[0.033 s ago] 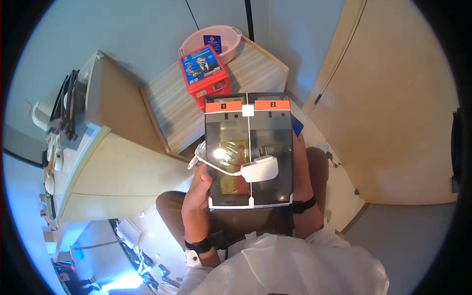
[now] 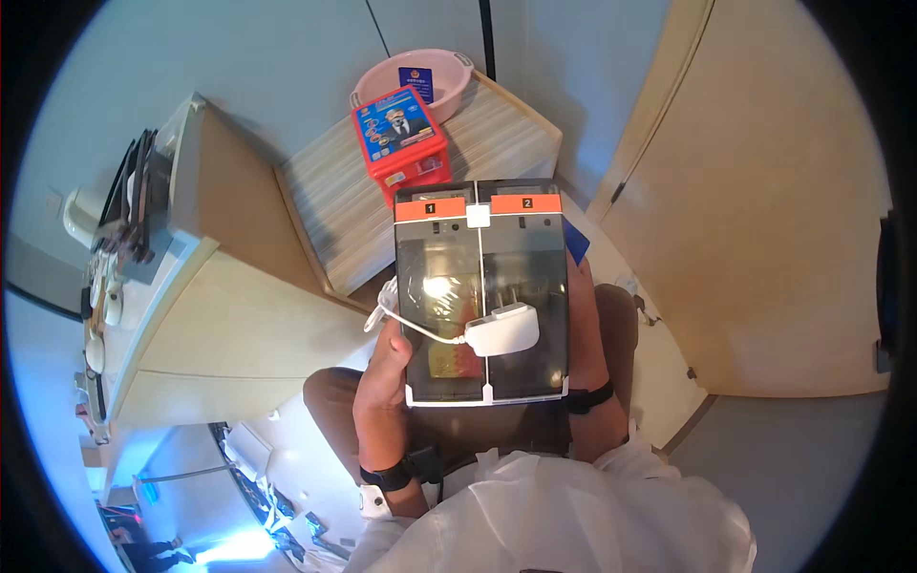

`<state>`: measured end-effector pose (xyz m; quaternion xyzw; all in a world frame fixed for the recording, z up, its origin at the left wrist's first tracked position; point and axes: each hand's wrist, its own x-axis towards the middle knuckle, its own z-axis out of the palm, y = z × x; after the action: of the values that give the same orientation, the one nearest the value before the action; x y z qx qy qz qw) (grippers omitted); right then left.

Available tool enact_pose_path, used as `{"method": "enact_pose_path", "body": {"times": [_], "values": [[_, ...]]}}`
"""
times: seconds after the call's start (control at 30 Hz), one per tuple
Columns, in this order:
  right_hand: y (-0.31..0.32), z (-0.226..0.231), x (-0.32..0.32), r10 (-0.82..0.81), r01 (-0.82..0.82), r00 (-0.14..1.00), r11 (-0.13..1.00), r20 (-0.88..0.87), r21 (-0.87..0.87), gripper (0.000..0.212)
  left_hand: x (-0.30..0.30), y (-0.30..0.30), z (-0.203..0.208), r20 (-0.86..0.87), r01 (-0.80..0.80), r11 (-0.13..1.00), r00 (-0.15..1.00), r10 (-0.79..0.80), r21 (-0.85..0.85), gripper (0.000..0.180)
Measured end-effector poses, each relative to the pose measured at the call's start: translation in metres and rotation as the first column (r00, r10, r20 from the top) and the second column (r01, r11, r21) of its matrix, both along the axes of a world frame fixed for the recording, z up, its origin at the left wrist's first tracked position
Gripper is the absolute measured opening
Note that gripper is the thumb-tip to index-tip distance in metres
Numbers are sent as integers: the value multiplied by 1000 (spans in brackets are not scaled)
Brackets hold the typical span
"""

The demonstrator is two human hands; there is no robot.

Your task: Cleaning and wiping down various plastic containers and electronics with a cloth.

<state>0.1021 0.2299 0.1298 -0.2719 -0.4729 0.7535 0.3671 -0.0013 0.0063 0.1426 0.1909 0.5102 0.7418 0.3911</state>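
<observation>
Box (image 2: 521, 377) held in front of the table (image 2: 334, 215), white charger (image 2: 503, 330) on its lids

A pale door (image 2: 764, 191) stands to the right. The table has a wood-grain top, and the box hides part of its near edge. This box has two dark see-through lids side by side, with an orange label (image 2: 527, 203) near the far edge of each.

A pink basin (image 2: 368, 85) sits at the table's far corner, with a red tub (image 2: 411, 172) just in front, blue-lidded.

The left hand (image 2: 384, 368) grips the box's left edge, thumb along the side; its other fingers are hidden. The right hand (image 2: 579, 279) is at the right edge, mostly covered, so I cannot tell how its fingers stand.

The charger lies across the strip between the lids, prongs toward the far edge. Its white cord (image 2: 420, 328) runs over the left edge into a small bundle. A blue piece (image 2: 576, 243) shows beside the far right corner.
</observation>
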Motion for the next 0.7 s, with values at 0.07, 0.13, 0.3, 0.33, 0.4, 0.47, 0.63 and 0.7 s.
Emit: {"method": "enact_pose_path", "body": {"times": [0.07,0.13,0.3,0.33,0.4,0.47,0.63,0.7], "values": [[-10,13,0,42,-43,999,995,-20,-95,39,5,-11,2,30,-3,999,1000,2,38,101],[-21,21,-1,77,-83,996,978,-43,-190,36,10,-19,9,58,-3,997,998,-1,75,99],[-38,27,1,98,-98,995,991,1,-94,32,15,-27,33,20,-21,991,1000,19,132,78],[-44,27,1,109,-108,994,990,1,-90,32,18,-32,38,20,-31,990,999,29,136,78],[-55,28,1,117,-125,991,982,-61,-145,31,23,-40,45,97,-88,988,992,76,127,75],[-55,21,-3,169,-181,978,978,-120,-104,32,21,-46,41,77,-125,984,990,116,128,69],[-58,18,-1,314,-318,936,948,-158,-3,39,30,-49,54,27,-278,952,961,277,131,64],[-63,27,3,299,-288,949,951,-103,114,41,33,-48,58,35,-355,918,934,355,175,64]]}}
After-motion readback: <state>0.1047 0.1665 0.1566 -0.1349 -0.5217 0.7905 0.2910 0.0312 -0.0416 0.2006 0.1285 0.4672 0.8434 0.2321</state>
